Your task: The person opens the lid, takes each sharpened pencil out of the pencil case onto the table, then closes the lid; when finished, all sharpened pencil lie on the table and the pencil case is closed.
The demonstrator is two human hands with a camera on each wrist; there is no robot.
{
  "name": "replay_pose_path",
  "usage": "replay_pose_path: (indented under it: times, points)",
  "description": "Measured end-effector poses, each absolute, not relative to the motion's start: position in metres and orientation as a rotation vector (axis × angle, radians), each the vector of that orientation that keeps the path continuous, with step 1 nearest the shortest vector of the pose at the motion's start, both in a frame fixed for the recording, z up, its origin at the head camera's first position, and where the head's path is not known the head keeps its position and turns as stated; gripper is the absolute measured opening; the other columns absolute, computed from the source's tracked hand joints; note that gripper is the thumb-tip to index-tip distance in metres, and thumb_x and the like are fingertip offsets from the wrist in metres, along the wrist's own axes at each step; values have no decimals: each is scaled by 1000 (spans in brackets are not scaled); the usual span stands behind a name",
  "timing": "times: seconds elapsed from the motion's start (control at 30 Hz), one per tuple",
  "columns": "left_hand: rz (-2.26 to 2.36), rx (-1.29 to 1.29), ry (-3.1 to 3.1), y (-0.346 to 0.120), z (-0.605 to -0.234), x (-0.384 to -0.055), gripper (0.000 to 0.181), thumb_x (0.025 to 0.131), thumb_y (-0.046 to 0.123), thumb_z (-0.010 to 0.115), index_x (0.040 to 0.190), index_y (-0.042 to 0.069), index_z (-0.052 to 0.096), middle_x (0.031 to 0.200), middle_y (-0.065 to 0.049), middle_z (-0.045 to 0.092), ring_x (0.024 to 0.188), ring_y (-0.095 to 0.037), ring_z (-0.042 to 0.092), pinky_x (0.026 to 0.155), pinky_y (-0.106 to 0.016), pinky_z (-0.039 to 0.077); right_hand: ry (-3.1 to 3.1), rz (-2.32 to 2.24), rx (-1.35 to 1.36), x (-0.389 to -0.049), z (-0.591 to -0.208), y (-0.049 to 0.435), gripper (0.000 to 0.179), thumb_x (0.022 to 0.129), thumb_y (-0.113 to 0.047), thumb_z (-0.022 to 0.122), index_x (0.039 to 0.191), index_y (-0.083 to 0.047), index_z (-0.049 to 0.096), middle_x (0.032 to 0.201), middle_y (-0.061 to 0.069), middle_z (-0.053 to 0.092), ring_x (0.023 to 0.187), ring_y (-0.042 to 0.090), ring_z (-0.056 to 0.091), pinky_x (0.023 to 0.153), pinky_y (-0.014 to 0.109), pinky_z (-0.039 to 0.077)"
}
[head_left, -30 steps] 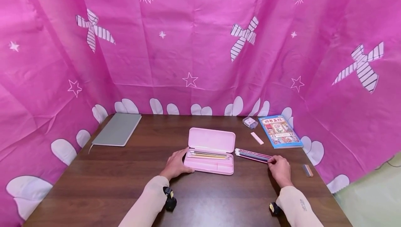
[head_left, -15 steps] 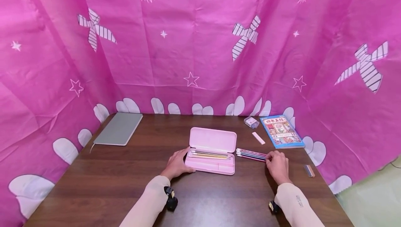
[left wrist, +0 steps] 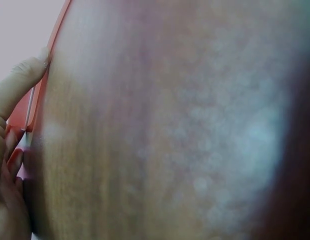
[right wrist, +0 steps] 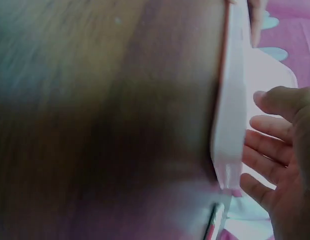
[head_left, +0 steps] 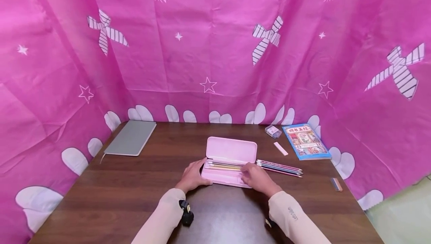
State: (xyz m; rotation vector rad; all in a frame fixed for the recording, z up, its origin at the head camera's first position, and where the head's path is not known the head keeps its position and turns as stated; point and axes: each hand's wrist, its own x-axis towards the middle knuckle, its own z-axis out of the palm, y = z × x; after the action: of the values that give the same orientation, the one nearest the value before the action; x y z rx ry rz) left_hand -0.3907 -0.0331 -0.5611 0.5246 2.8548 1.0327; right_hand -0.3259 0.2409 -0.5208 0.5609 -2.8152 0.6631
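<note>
A pink pencil case (head_left: 215,177) stands with its lid (head_left: 231,149) raised. Several pencils (head_left: 222,166) lie in its rear compartment. My left hand (head_left: 192,176) grips the case's left end; in the left wrist view its thumb (left wrist: 27,75) lies along the front edge. Over the right end of the case is my right hand (head_left: 258,178). The right wrist view shows its fingers (right wrist: 270,145) slightly bent and spread above the case (right wrist: 232,115), with nothing between them and the thumb. Several loose pencils (head_left: 281,168) lie side by side on the table, right of the case.
A grey notebook (head_left: 130,138) lies at the back left. Toward the back right are a blue-edged book (head_left: 307,142), a small clear packet (head_left: 273,131) and a pale pink strip (head_left: 281,149). A small striped block (head_left: 336,185) sits near the right edge.
My right hand has left the loose pencils and moved left over the pencil case's right end. The pencils stay on the table. My left hand keeps its hold on the case.
</note>
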Motion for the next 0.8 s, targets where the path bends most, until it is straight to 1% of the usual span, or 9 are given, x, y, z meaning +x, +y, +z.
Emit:
replay_pose_path:
  times: [0.1,0.23,0.37,0.5,0.63,0.8]
  points:
    - [1021,518,2854,-32,-561,-391,102,60,44,86,146,18,38,146,-8,46,135,-32,37,109,-54,29,-2813,514,621,-329,-525,234,23,78,-15,75,98,-5,69,89,4,65,80,18,60,78,35,52]
    - [1023,509,2853,-32,-559,-391,103,60,44,86,147,19,37,146,-7,45,135,-32,36,110,-54,28,-2783,481,634,-334,-527,229,24,75,-12,76,97,-5,68,85,5,60,75,19,58,72,35,50]
    - [1025,506,2850,-33,-558,-392,103,60,44,86,147,19,37,147,-7,45,135,-33,36,110,-55,27,-2811,488,588,-338,-528,226,17,75,-8,74,91,-7,69,81,4,60,76,21,57,70,36,46]
    - [1012,503,2845,-33,-559,-392,103,60,45,86,147,20,36,147,-6,44,136,-32,36,110,-55,27,-2855,494,550,-340,-527,223,9,75,-5,71,82,-10,68,77,4,60,76,23,55,70,39,42]
    - [1026,487,2831,-33,-560,-391,103,61,44,86,147,21,36,148,-6,44,136,-32,35,111,-56,26,-2899,523,527,-341,-526,221,8,75,-3,70,77,-9,65,74,3,56,74,22,51,68,38,41]
    - [1033,491,2826,-33,-561,-390,102,60,44,86,147,21,37,147,-6,44,136,-32,35,111,-56,26,-2957,642,516,-341,-524,221,10,74,1,68,77,-6,62,73,4,52,67,17,48,64,31,45]
